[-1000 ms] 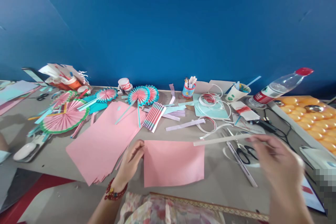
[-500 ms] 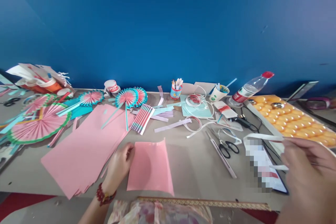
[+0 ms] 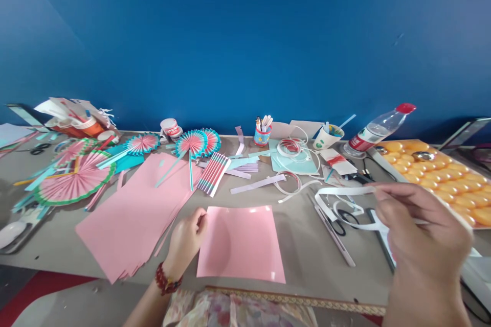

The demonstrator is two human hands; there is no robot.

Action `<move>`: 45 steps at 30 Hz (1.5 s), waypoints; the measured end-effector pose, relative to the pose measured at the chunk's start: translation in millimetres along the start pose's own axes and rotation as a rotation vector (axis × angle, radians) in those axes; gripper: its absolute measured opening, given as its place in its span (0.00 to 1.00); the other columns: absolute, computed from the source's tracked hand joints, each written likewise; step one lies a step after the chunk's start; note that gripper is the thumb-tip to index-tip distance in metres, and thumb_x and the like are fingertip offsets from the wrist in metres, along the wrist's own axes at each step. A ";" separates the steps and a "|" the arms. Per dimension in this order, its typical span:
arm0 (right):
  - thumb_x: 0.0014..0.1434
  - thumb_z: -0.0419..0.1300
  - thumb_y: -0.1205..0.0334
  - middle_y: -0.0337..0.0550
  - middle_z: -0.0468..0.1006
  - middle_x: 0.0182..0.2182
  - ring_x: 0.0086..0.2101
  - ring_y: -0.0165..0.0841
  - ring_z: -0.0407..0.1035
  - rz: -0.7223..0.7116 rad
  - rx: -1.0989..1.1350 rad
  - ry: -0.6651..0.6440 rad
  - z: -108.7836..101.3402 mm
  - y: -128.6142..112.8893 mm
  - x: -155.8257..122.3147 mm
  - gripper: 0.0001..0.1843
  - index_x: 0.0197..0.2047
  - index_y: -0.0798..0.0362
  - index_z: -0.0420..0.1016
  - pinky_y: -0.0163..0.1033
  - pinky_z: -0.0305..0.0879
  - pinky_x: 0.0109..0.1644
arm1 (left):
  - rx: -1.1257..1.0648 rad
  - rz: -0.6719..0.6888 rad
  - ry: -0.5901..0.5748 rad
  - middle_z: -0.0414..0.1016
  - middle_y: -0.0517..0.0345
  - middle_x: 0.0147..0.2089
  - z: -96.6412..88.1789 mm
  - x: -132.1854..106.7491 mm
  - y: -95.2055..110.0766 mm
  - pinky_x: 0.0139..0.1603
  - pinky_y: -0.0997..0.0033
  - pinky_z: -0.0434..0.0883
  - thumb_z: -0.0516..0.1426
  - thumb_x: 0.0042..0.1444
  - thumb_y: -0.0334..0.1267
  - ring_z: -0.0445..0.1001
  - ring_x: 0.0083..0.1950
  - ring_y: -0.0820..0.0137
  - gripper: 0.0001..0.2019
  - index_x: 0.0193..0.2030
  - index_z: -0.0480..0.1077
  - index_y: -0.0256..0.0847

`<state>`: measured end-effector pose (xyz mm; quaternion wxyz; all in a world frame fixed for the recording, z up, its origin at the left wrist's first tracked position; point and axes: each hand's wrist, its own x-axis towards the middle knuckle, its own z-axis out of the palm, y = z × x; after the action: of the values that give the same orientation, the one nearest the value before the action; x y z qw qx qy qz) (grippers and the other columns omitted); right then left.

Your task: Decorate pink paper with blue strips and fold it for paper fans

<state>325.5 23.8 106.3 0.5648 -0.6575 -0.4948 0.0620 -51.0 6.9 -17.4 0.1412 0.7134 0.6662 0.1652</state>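
Observation:
My left hand [image 3: 188, 234] is closed at the upper left edge of a small pink sheet of paper [image 3: 240, 245], its fingertips partly hidden. The sheet lies flat near the front edge of the table, with shiny patches at its corners. A white strip [image 3: 347, 190] is pinched between the thumb and forefinger of my right hand [image 3: 420, 225], raised over the right side of the table. The strip loops loosely to the left, above black-handled scissors [image 3: 347, 217] and a pale pink cutter-like tool [image 3: 339, 245].
Larger pink sheets [image 3: 123, 219] are stacked at left, with pleated paper fans [image 3: 74, 176] behind. A folded striped paper piece [image 3: 214, 173], lilac strips [image 3: 259, 184] and coiled white strip [image 3: 290, 148] lie centrally. A bottle [image 3: 378, 130] stands beside a yellow bumpy pad [image 3: 433, 173].
My right hand has moved left with the white strip, now over the scissors. The small pink sheet has flattened out, its right side spread further right. My left hand stays at its edge.

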 end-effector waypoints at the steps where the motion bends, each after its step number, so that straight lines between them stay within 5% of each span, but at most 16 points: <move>1: 0.54 0.62 0.58 0.44 0.76 0.28 0.20 0.28 0.60 -0.018 0.016 -0.038 3.3 -4.7 -0.5 0.06 0.35 0.49 0.78 0.36 0.52 0.21 | 0.009 0.004 -0.005 0.69 0.62 0.24 1.3 0.2 1.4 0.25 0.75 0.53 0.45 0.66 0.37 0.69 0.23 0.71 0.10 0.35 0.63 0.43; 7: 0.57 0.60 0.60 0.38 0.73 0.23 0.19 0.26 0.57 -0.146 0.052 -0.280 23.9 -23.8 -7.5 0.05 0.32 0.51 0.76 0.32 0.51 0.19 | 0.142 -0.044 0.014 0.76 0.59 0.28 4.6 -0.7 -0.1 0.24 0.74 0.55 0.48 0.65 0.39 0.75 0.28 0.67 0.08 0.43 0.66 0.43; 11: 0.59 0.57 0.62 0.39 0.74 0.25 0.20 0.26 0.60 -0.235 0.088 -0.504 43.0 -30.4 -16.5 0.06 0.34 0.51 0.75 0.32 0.54 0.21 | 0.147 -0.085 0.077 0.74 0.59 0.27 -15.8 1.2 2.3 0.26 0.72 0.61 0.51 0.64 0.46 0.74 0.28 0.65 0.15 0.52 0.66 0.42; 15: 0.58 0.54 0.66 0.37 0.72 0.25 0.20 0.26 0.58 -0.265 0.255 -0.721 76.3 -50.8 -41.0 0.06 0.31 0.50 0.71 0.32 0.55 0.23 | -0.194 0.205 0.169 0.71 0.43 0.55 -44.3 8.0 34.0 0.53 0.58 0.69 0.55 0.61 0.51 0.71 0.56 0.56 0.25 0.61 0.60 0.42; 18: 0.59 0.53 0.64 0.37 0.70 0.25 0.22 0.28 0.61 -0.206 0.494 -0.761 103.4 -64.8 -67.7 0.07 0.30 0.50 0.69 0.34 0.58 0.25 | -0.521 0.368 -0.038 0.64 0.40 0.62 -45.6 10.4 70.5 0.60 0.52 0.65 0.61 0.56 0.51 0.64 0.63 0.53 0.40 0.70 0.45 0.44; 21: 0.62 0.52 0.59 0.35 0.67 0.23 0.18 0.26 0.56 0.072 0.743 -0.735 121.7 -64.4 -85.1 0.06 0.34 0.48 0.68 0.33 0.54 0.20 | -0.885 0.291 -0.343 0.74 0.52 0.39 -31.1 8.5 94.1 0.38 0.65 0.74 0.55 0.63 0.45 0.75 0.37 0.65 0.31 0.68 0.48 0.42; 23: 0.64 0.52 0.56 0.33 0.66 0.22 0.17 0.25 0.53 0.186 0.784 -0.710 126.6 -56.1 -85.5 0.07 0.35 0.47 0.68 0.32 0.54 0.19 | -1.015 0.191 -0.508 0.66 0.62 0.28 -24.3 8.0 95.0 0.23 0.73 0.67 0.49 0.66 0.45 0.64 0.22 0.73 0.19 0.60 0.60 0.41; 25: 0.63 0.55 0.54 0.35 0.69 0.26 0.21 0.26 0.60 0.201 0.752 -0.700 125.9 -43.3 -78.3 0.08 0.36 0.48 0.69 0.32 0.61 0.24 | -0.977 0.163 -0.443 0.61 0.64 0.25 -26.6 13.3 85.6 0.20 0.76 0.60 0.47 0.67 0.44 0.56 0.20 0.77 0.13 0.47 0.67 0.40; 27: 0.60 0.59 0.53 0.40 0.73 0.33 0.29 0.30 0.67 0.184 0.692 -0.690 121.6 -26.9 -68.6 0.09 0.37 0.50 0.72 0.34 0.67 0.33 | -0.829 0.200 -0.242 0.63 0.63 0.26 -38.4 29.6 71.4 0.24 0.77 0.60 0.49 0.65 0.39 0.59 0.23 0.76 0.09 0.39 0.67 0.40; 31: 0.61 0.60 0.52 0.39 0.72 0.29 0.30 0.30 0.67 0.184 0.496 -0.548 110.4 12.9 -56.2 0.12 0.39 0.52 0.74 0.34 0.67 0.34 | -0.447 0.319 0.331 0.71 0.57 0.37 -71.2 99.4 50.0 0.36 0.73 0.67 0.47 0.65 0.33 0.69 0.33 0.72 0.07 0.43 0.65 0.39; 33: 0.60 0.61 0.51 0.38 0.72 0.28 0.29 0.30 0.67 0.162 0.394 -0.476 105.0 31.8 -53.9 0.13 0.37 0.53 0.74 0.34 0.66 0.32 | -0.169 0.307 0.498 0.72 0.50 0.43 -82.4 143.4 47.4 0.45 0.67 0.68 0.45 0.67 0.33 0.72 0.41 0.67 0.09 0.48 0.63 0.36; 36: 0.60 0.61 0.51 0.39 0.73 0.27 0.27 0.31 0.67 0.057 0.149 -0.469 96.1 52.8 -50.2 0.13 0.35 0.53 0.73 0.34 0.62 0.29 | 0.060 0.368 0.381 0.72 0.43 0.50 -88.2 199.4 51.2 0.52 0.61 0.68 0.50 0.63 0.30 0.72 0.50 0.60 0.12 0.53 0.64 0.33; 39: 0.61 0.58 0.50 0.41 0.75 0.30 0.30 0.33 0.69 -0.068 -0.028 -0.513 86.9 66.0 -43.9 0.13 0.35 0.52 0.72 0.35 0.63 0.31 | 0.119 0.444 0.299 0.66 0.34 0.60 -86.0 227.1 57.2 0.63 0.47 0.59 0.60 0.52 0.27 0.64 0.63 0.47 0.25 0.58 0.64 0.29; 42: 0.63 0.55 0.51 0.42 0.76 0.32 0.31 0.34 0.70 -0.179 -0.127 -0.502 81.3 75.3 -36.1 0.13 0.35 0.51 0.73 0.37 0.65 0.35 | 0.171 0.542 0.280 0.56 0.36 0.69 -80.9 222.5 60.5 0.70 0.42 0.48 0.59 0.53 0.27 0.51 0.70 0.45 0.25 0.59 0.65 0.31; 45: 0.63 0.54 0.52 0.42 0.77 0.32 0.31 0.34 0.70 -0.230 -0.182 -0.486 81.8 78.9 -30.6 0.13 0.35 0.50 0.73 0.37 0.66 0.35 | 0.112 0.681 0.246 0.61 0.44 0.66 -71.9 191.5 60.0 0.68 0.48 0.56 0.54 0.61 0.31 0.55 0.69 0.54 0.16 0.56 0.69 0.37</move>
<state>303.5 67.5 -0.8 0.3715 -0.6109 -0.6906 0.1088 -16.2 192.2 82.1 -0.0426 0.8757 0.4106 0.2505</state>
